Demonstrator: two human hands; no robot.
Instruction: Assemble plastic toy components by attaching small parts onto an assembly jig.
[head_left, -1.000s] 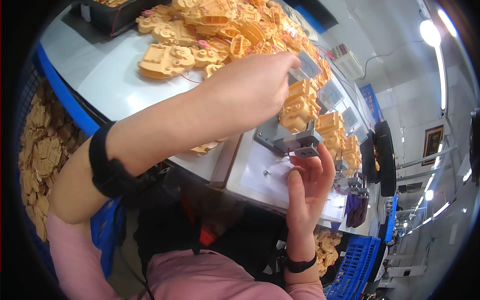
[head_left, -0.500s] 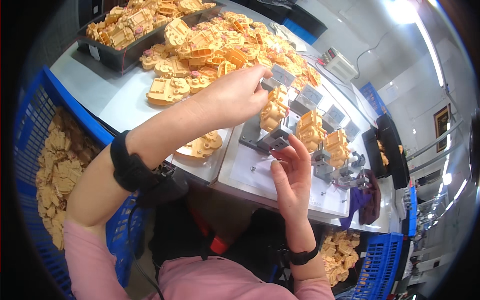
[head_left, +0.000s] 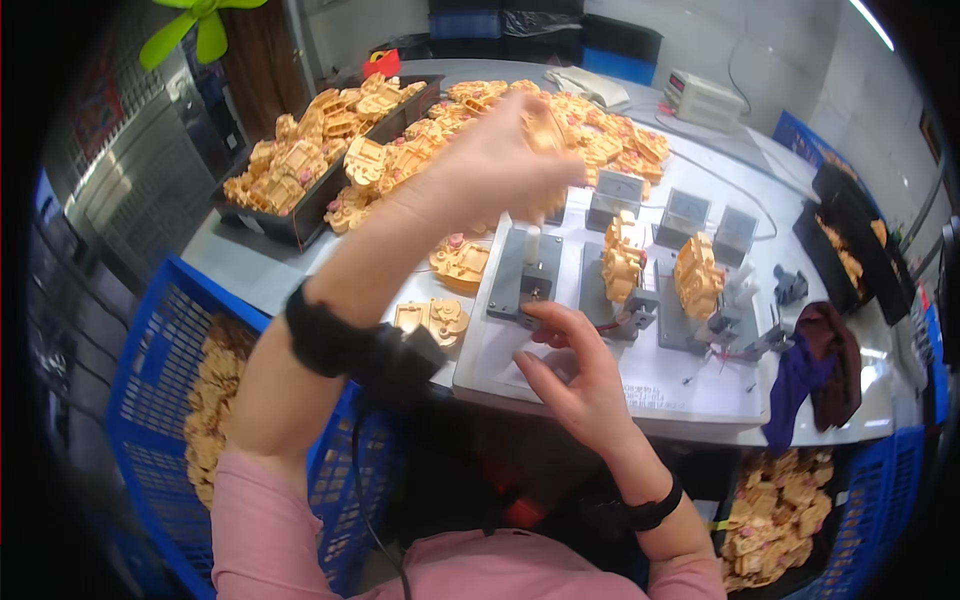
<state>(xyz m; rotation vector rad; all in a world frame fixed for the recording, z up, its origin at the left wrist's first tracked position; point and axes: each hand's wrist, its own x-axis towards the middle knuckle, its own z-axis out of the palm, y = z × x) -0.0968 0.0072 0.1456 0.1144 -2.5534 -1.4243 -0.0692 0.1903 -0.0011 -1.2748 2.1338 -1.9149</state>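
The left hand [head_left: 500, 160] is raised above the left end of the white board [head_left: 545, 385], its fingers closed on a yellow casing [head_left: 545, 135]. Hand and casing are both blurred, so the exact placing of each fingertip cannot be told. The casing hangs in the air, above and behind the left stand [head_left: 508, 268], whose white peg [head_left: 534, 245] stands upright and bare.

The right hand [head_left: 585, 385] is low at the front of that stand, with nothing in its grasp. Its thumb and forefinger are moderately spread, the other fingers curled in. The forefinger tip is at the lower front of the small grey block [head_left: 536, 284]; whether it presses on it cannot be told.

Beside this stand, the middle casing [head_left: 622, 262] and the right casing [head_left: 698, 275] sit upright on their own stands, with a row of meters [head_left: 686, 214] behind. A heap of casings [head_left: 610, 148] covers the back of the tabletop [head_left: 245, 262], next to a filled black bin [head_left: 300, 228].

Half a second ago the casing was seated on the left stand with the left hand at its top; now it has been lifted off. The right hand has stayed by the block, thumb and forefinger similarly apart. The middle and right casings remain on their stands.
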